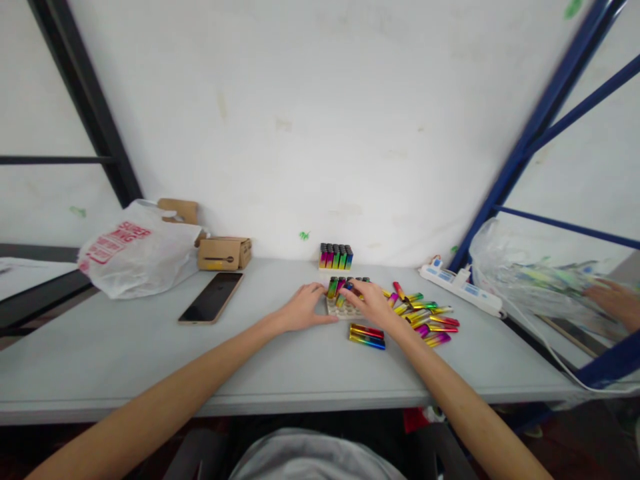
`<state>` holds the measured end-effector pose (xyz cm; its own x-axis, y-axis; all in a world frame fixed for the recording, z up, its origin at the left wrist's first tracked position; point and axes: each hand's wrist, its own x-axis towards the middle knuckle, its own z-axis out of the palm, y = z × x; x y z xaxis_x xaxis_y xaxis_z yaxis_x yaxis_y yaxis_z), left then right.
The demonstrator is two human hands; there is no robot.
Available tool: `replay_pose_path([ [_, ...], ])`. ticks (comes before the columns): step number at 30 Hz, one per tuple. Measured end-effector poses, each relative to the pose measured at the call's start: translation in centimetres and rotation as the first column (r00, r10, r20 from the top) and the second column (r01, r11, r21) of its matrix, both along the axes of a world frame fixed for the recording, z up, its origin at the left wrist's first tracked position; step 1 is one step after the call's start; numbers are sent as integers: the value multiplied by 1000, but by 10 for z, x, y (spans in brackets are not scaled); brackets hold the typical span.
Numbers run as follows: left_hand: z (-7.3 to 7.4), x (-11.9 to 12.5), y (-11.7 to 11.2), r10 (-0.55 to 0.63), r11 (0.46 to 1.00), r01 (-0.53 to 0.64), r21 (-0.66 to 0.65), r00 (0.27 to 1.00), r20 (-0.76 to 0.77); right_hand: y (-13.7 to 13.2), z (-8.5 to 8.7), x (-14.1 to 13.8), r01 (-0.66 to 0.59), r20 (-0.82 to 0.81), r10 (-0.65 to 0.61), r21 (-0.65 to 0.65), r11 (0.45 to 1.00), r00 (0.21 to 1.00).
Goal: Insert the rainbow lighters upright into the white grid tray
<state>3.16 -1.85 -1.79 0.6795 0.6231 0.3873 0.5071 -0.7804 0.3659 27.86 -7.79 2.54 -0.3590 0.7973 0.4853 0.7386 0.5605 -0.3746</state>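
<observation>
My left hand brackets the left end of a pale tray with holes, thumb along its front edge and fingers by its back left corner. Several metallic rainbow lighters stand upright in the tray's rear part. My right hand is over the tray, its fingers closed on a lighter that leans above the holes; its lower end is partly hidden. In front of the tray lie two lighters side by side. A loose pile of coloured lighters lies right of my right hand.
Behind the tray, a filled block of upright lighters stands by the wall. To the left are a phone, a cardboard box and a white plastic bag. A power strip lies at right; another person's hand shows beyond the blue frame.
</observation>
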Motion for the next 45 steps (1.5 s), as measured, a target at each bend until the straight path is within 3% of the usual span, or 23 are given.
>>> replay_pose_path([
  [10,-4,-1,3,-28,999,28,35,999,-26,5,-9,-5,-68,93,71,-35,997,993],
  [15,-5,-1,4,-19,997,22,69,999,-49,3,-3,-16,86,264,-64,-73,994,962],
  [18,-3,-1,3,-26,997,30,68,998,-59,0,3,-25,253,397,-224,-21,967,890],
  [21,1,-1,1,-31,998,35,59,997,-72,-3,7,-33,330,461,-295,5,944,837],
  [26,6,-2,-1,-33,998,37,52,997,-73,-4,7,-32,239,334,-212,-39,970,918],
  [29,8,-2,0,-31,999,33,35,998,-54,-6,15,-13,271,229,-264,5,963,937],
  [32,9,-2,1,-28,999,29,19,998,-47,-7,26,23,466,204,-463,36,884,863],
  [35,9,-4,3,-9,1000,11,27,998,-55,-6,29,65,681,276,-650,-22,732,708],
  [38,8,-6,4,23,999,-21,40,998,-63,-3,21,93,755,421,-654,-126,644,628],
  [41,6,-7,4,36,999,-34,29,997,-65,1,10,100,775,502,-620,-185,604,603],
  [45,6,-8,4,30,999,-29,24,997,-72,10,5,91,771,480,-622,-213,601,618],
])
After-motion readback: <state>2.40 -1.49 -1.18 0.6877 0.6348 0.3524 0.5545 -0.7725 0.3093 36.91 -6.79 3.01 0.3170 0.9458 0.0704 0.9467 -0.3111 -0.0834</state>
